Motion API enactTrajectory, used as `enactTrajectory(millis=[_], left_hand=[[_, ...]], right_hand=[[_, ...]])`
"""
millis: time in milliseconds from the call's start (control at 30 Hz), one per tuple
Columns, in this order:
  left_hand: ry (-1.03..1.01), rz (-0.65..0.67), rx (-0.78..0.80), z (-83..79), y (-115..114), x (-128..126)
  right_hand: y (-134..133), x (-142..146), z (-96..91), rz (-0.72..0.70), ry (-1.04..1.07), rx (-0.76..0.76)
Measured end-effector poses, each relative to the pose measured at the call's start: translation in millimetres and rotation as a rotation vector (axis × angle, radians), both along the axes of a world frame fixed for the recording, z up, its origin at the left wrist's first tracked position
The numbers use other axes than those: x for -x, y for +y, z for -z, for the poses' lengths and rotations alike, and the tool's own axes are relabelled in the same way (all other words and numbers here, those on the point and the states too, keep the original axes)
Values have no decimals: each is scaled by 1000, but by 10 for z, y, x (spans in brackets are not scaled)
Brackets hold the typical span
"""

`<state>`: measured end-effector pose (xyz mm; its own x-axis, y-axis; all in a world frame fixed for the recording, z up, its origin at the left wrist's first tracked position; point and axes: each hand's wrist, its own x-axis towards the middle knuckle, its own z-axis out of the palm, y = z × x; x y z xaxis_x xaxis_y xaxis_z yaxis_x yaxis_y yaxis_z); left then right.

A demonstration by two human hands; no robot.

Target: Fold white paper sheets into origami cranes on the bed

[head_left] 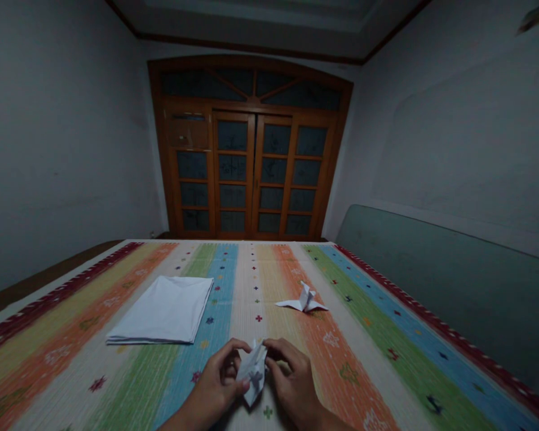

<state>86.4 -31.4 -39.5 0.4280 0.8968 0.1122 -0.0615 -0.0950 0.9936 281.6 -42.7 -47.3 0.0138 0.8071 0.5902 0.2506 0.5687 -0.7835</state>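
Observation:
Between my two hands, low in the middle of the head view, is a small piece of folded white paper (253, 372), narrow and pointed at its near end. My left hand (220, 377) pinches its left side, with the thumb lying on the front face. At the upper right edge, the fingers and thumb of my right hand (294, 377) close on the same paper. Farther off to the right, a finished-looking white paper crane (304, 299) stands on the striped tablecloth with its wings spread.
A stack of white paper sheets (164, 311) lies at left on the colourful striped tablecloth (256, 287). Beyond the table's far edge are wooden doors with glass panes (254, 173). A pale green panel (431, 263) runs along the right side.

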Motion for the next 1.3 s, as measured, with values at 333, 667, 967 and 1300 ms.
enactTrajectory(millis=[333, 667, 967, 1300], left_hand=[[2, -6, 5, 15, -4, 0], [-1, -30, -9, 8, -3, -3], [-22, -49, -28, 92, 34, 13], [80, -95, -79, 36, -35, 0]], right_hand=[[7, 13, 2, 64, 2, 134], [-17, 50, -26, 59, 20, 145], [10, 38, -45, -42, 102, 142], [2, 16, -125, -58, 115, 72]])
